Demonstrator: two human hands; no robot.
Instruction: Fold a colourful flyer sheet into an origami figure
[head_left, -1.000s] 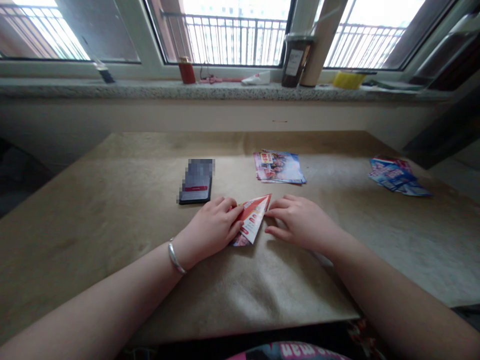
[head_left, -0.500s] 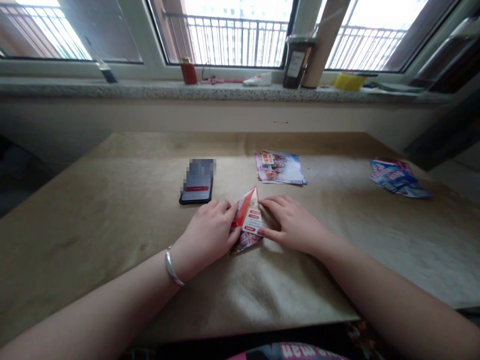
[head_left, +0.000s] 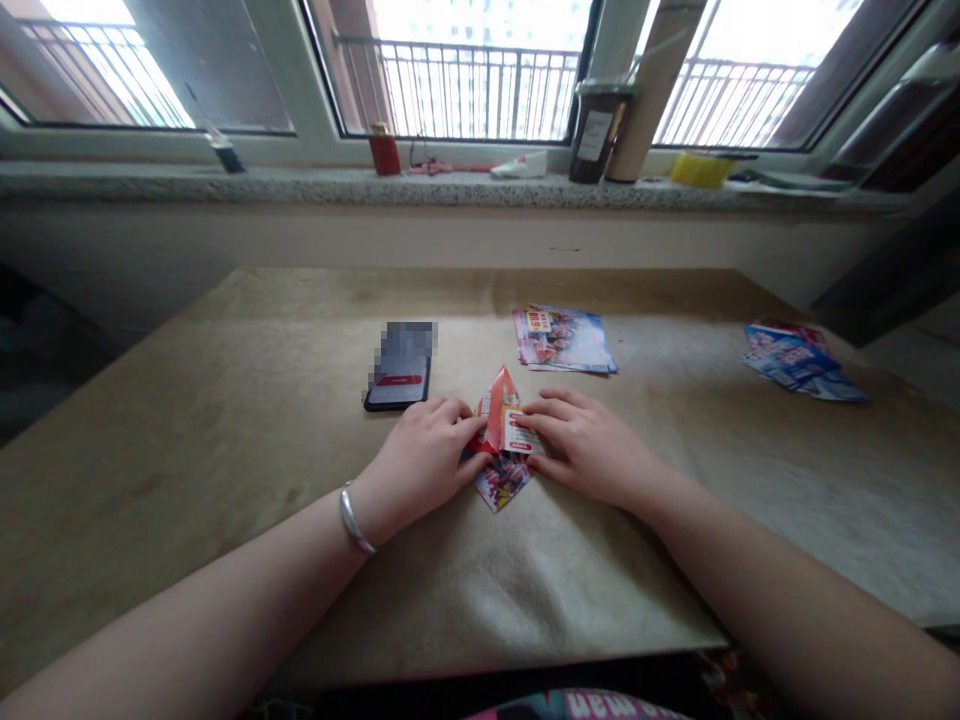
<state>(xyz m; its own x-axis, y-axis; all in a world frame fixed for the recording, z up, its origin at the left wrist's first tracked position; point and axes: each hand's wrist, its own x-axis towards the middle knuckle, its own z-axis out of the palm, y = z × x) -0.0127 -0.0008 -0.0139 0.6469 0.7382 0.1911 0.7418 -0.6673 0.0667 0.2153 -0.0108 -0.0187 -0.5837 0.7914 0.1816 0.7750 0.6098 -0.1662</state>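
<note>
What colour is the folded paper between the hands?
The folded paper flyer is orange-red and white; head view.

Windows (head_left: 480, 70) blown out, backlit; table (head_left: 187, 430) dim; edges warped

Both bare forearms reaching forward and angling inward, left hand (head_left: 424, 450) palm down, fingers loosely curled, tips pressing down, right hand (head_left: 592, 445) flatter, fingers stretched toward the left one, fingertips of both nearly meeting

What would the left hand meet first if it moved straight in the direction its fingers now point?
The left hand would meet the folded red-and-white printed paper, which its fingertips seem to touch; right behind lies the right hand.
</note>
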